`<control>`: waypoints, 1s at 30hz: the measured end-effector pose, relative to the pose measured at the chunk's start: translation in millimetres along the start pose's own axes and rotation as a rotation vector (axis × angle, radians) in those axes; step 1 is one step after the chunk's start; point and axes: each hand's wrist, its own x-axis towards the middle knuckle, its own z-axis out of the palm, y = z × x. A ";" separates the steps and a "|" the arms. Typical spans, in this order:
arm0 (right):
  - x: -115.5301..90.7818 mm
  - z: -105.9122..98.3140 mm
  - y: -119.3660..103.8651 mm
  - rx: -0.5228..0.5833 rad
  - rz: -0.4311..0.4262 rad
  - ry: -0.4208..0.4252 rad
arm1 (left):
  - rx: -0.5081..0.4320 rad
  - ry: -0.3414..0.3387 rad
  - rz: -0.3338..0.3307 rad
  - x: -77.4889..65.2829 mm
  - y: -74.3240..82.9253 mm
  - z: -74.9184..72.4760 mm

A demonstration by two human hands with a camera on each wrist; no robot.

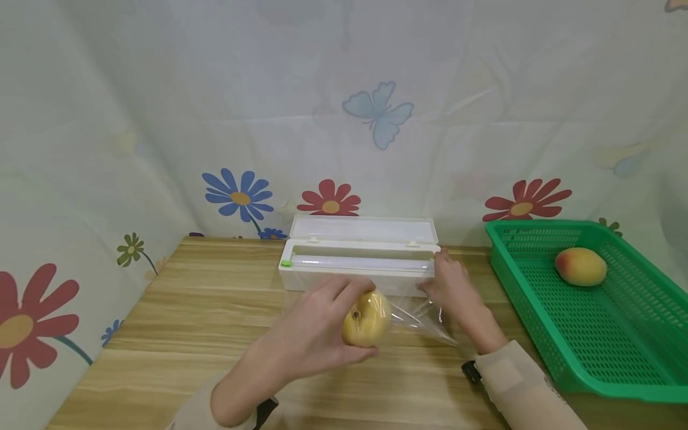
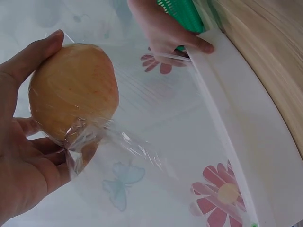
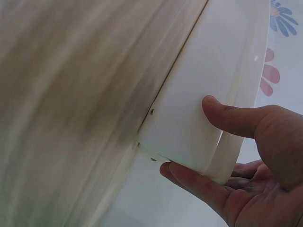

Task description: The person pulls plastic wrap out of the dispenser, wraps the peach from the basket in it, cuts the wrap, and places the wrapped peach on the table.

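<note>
Your left hand (image 1: 317, 331) grips fruit (image 1: 368, 321) covered by film (image 1: 418, 316), apparently still uncut; your right hand (image 1: 459, 292) grips the box (image 3: 194, 94) at its right end.

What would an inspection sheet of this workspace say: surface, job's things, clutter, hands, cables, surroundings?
Surface: wood-grain tabletop.
Job's things: white film dispenser, lid up, film roll inside; clear plastic film runs from it to an apple-like yellow fruit, partly covered at least.
Clutter: green perforated basket at right, holding a mango-like fruit.
Hands: left hand holds the yellow fruit; right hand grips the dispenser's right end.
Cables: nothing seen.
Surroundings: pale backdrop printed with flowers and a butterfly.
</note>
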 end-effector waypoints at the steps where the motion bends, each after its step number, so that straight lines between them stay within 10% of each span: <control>1: 0.2 0.1 0.2 -0.002 0.002 -0.002 | -0.001 0.001 0.003 -0.7 0.8 -0.6; 30: -0.5 3.0 -2.5 -0.035 -0.003 0.028 | -0.124 -0.153 0.008 -17.3 14.7 -7.5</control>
